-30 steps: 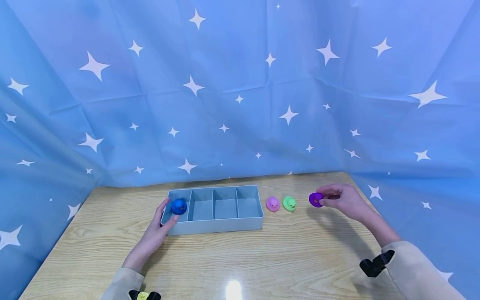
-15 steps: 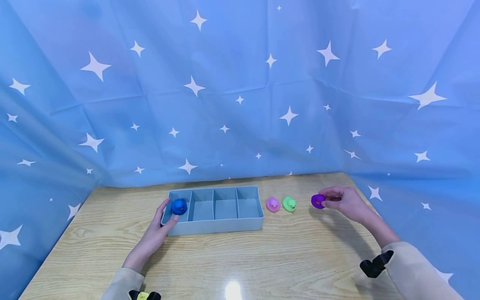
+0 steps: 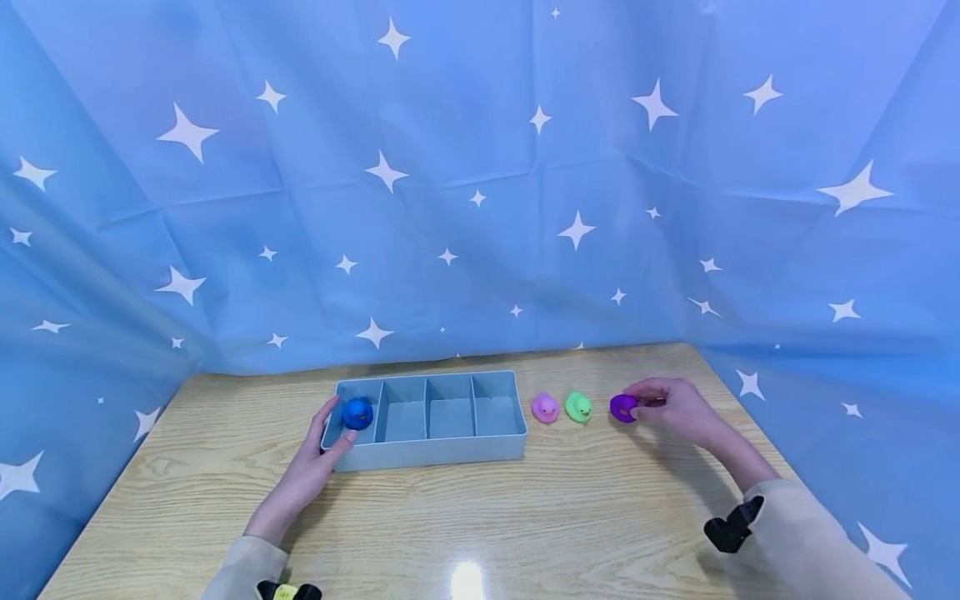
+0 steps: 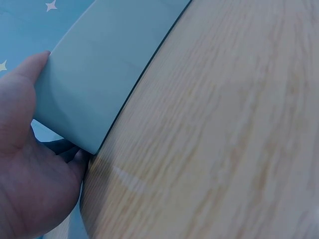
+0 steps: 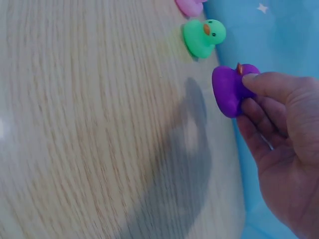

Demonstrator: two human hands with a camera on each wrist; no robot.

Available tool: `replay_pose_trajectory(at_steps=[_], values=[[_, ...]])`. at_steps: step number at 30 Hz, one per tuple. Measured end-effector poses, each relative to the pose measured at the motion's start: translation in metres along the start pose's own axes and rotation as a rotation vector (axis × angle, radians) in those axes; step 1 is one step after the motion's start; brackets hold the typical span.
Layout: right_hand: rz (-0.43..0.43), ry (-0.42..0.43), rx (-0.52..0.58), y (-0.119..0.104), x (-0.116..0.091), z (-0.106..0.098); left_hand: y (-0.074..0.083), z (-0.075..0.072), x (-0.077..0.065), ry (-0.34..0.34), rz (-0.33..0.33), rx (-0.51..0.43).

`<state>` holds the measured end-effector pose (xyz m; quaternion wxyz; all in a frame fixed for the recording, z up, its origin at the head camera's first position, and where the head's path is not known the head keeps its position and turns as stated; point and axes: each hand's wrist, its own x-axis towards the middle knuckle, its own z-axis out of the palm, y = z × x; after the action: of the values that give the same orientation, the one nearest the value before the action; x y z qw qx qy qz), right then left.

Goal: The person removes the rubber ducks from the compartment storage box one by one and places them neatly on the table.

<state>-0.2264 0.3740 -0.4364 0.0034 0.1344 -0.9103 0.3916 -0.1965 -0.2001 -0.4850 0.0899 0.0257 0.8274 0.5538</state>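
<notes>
My right hand pinches a purple rubber duck between thumb and fingers. In the right wrist view its shadow falls on the table beside it. Left of it in the head view, a green rubber duck and a pink rubber duck sit side by side on the table. My left hand grips the left end of a grey-blue divided box, thumb over the front wall; the other fingers are partly hidden behind the end. A blue rubber duck sits in the leftmost compartment.
Dividers split the box into several compartments. A wood-grain table lies under everything, with a blue star-printed curtain along its back and sides. Black wrist devices sit at both sleeves.
My right hand, holding the purple duck, shifted slightly right, then moved left closer to the green duck. My left hand and the box have stayed put.
</notes>
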Motion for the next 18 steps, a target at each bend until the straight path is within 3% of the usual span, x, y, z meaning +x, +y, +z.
replay_pose_trajectory(at_steps=[18], values=[[0.034,-0.043,-0.025,0.004,0.013,0.014,0.004,0.0,-0.003,0.005,0.003,0.015]])
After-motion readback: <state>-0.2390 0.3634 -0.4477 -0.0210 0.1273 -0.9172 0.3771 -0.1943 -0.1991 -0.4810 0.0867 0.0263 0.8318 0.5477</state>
